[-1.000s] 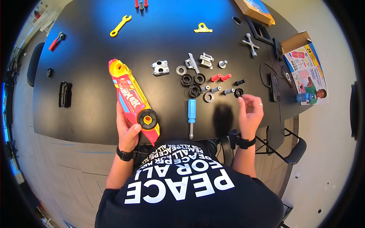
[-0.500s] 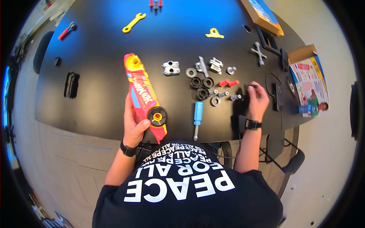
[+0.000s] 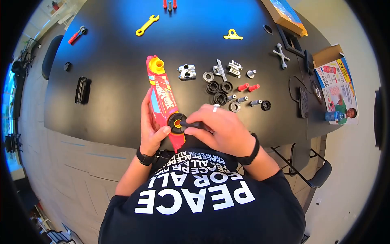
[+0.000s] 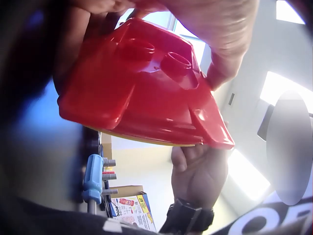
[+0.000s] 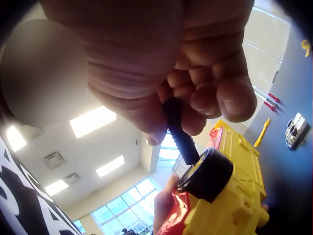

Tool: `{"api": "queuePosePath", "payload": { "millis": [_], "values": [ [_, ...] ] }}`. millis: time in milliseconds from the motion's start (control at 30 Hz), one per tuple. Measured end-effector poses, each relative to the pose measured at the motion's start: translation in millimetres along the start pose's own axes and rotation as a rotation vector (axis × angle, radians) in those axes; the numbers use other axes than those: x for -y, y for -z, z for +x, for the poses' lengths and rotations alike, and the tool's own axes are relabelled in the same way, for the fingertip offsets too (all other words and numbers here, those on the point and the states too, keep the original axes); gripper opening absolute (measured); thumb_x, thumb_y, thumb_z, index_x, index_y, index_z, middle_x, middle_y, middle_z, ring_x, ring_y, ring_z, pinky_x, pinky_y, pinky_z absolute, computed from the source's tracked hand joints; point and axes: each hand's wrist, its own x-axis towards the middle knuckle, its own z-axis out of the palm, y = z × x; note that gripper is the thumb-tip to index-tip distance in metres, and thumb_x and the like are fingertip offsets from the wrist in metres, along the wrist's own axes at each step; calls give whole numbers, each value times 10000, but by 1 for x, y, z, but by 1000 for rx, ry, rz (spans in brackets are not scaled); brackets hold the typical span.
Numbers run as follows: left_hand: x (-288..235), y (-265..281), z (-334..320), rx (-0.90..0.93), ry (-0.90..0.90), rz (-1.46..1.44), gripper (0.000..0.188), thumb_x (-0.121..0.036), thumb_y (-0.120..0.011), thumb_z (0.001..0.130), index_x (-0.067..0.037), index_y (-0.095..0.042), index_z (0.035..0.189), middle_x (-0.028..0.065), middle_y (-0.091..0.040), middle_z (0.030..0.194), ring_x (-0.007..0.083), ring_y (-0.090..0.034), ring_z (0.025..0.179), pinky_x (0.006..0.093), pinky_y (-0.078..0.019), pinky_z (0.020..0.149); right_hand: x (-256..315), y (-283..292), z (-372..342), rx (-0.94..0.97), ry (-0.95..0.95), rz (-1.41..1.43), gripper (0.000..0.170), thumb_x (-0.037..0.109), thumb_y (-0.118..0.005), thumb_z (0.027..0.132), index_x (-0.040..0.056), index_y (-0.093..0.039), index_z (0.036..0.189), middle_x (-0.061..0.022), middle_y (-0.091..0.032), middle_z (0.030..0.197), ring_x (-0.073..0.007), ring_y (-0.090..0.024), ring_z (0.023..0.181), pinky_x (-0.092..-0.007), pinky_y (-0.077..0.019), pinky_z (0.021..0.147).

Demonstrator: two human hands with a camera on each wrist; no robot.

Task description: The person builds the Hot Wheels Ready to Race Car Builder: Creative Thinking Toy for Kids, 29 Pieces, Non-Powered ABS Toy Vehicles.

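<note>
The left hand (image 3: 152, 132) grips the red and yellow toy car body (image 3: 163, 95) near its lower end, thumb beside a black wheel (image 3: 177, 123). Between thumb and fingers, the right hand (image 3: 223, 128) pinches a black peg (image 3: 197, 125), its tip at the wheel's yellow centre. In the right wrist view the ridged black peg (image 5: 182, 137) meets the black wheel (image 5: 208, 175) on the yellow side of the body. The left wrist view shows the body's red end (image 4: 146, 93) with two round sockets, held by the left hand (image 4: 220, 29).
A blue screwdriver (image 4: 93, 178) lies on the table. Behind the hands are black wheels (image 3: 219, 98), red pegs (image 3: 253, 88), grey rings (image 3: 234, 106) and chrome parts (image 3: 187, 72). Farther off lie a yellow wrench (image 3: 147, 25) and a grey cross wrench (image 3: 281, 56). An illustrated box (image 3: 335, 87) stands at right.
The right hand has moved left from beside the small parts to the wheel, bringing the black peg. The car body stays in the left hand, appearing slightly farther right and more upright.
</note>
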Motion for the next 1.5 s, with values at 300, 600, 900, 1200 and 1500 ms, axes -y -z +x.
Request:
{"api": "queuePosePath", "payload": {
  "millis": [300,600,900,1200,1500],
  "values": [
    [0,-1,0,8,-9,3,1251,-341,-945,824,-61,-147,1745,177,-393,1694,279,-493,1521,449,-439,1248,0,-5,5,106,-99,-53,563,264,-904,886,67,-685,1366,-42,-643,865,-220,-642,762,-353,-517,673],
    [2,0,-3,-22,20,-6,1247,-385,-941,813,-50,-177,1740,158,-431,1646,267,-517,1487,444,-455,1227,-43,11,-90,-66,-544,-175,361,169,-904,896,39,-700,1164,-71,-663,789,-245,-613,623,-383,-481,600],
    [0,-3,-2,-30,15,16,1241,-415,-935,814,-39,-197,1737,154,-452,1630,251,-534,1460,429,-458,1217,-50,-36,-71,-66,-498,-154,508,110,-845,936,27,-533,1329,-133,-662,900,-268,-641,677,-383,-520,620],
    [1,-9,0,-61,-52,55,1276,-581,-908,807,-34,-216,1728,149,-488,1604,244,-579,1414,418,-507,1165,17,36,-15,-220,227,376,806,-57,-791,957,23,-379,1645,-187,-719,1229,-254,-747,1053,-383,-626,881],
    [4,-2,0,19,-84,-14,1261,-397,-937,853,-60,-120,1752,191,-435,1657,286,-528,1496,458,-473,1227,13,21,16,-39,269,214,583,-74,-755,973,95,-545,1491,-258,-739,1300,-374,-780,1122,-440,-624,916]
  ]
}}
